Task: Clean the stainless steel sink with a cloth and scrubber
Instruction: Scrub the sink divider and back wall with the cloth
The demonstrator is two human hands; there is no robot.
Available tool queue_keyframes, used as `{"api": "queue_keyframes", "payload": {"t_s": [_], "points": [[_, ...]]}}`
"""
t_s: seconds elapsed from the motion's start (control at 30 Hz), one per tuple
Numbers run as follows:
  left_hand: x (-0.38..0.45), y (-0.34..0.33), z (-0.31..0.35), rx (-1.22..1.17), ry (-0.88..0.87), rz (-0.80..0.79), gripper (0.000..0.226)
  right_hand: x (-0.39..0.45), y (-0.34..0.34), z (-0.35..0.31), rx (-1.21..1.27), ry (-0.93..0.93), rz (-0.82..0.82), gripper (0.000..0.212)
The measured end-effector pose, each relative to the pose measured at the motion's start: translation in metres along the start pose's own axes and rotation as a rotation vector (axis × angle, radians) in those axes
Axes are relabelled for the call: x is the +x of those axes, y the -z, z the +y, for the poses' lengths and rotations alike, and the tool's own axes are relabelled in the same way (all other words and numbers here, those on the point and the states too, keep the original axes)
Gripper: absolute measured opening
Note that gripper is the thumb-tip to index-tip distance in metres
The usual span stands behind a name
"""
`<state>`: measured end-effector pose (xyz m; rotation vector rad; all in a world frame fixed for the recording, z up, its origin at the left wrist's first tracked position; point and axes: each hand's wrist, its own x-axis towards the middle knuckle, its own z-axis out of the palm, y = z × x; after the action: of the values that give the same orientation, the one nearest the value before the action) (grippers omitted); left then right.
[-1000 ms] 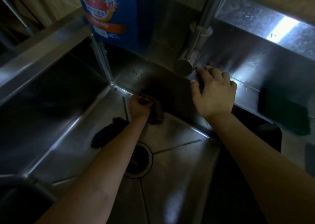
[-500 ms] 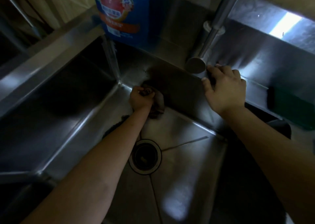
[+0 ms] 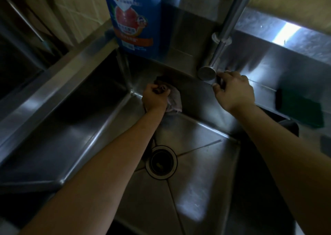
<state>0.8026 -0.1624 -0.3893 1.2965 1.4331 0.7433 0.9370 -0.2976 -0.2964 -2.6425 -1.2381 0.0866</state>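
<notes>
Steel sink [image 3: 75, 127]: left hand [image 3: 155, 98] still grips cloth [image 3: 174, 101]; right hand [image 3: 234, 91] fingers now curl on the rim.

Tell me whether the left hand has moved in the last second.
Yes, slightly. The left hand, gripping the cloth, has shifted toward the back-left corner of the sink and away from the drain.

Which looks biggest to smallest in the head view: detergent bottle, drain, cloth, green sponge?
1. Detergent bottle, though cropped at the top.
2. Green sponge and drain: similar, and the drain is nearer the camera, so unranked.
3. Cloth, mostly bunched in the left hand.
</notes>
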Motion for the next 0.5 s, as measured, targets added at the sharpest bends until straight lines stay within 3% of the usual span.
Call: {"api": "queue_keyframes", "payload": {"t_s": [0.5], "points": [[-0.022, 0.008, 0.043, -0.093, -0.04, 0.101, 0.031, 0.0, 0.003, 0.005, -0.055, 0.029, -0.028, 0.047]]}}
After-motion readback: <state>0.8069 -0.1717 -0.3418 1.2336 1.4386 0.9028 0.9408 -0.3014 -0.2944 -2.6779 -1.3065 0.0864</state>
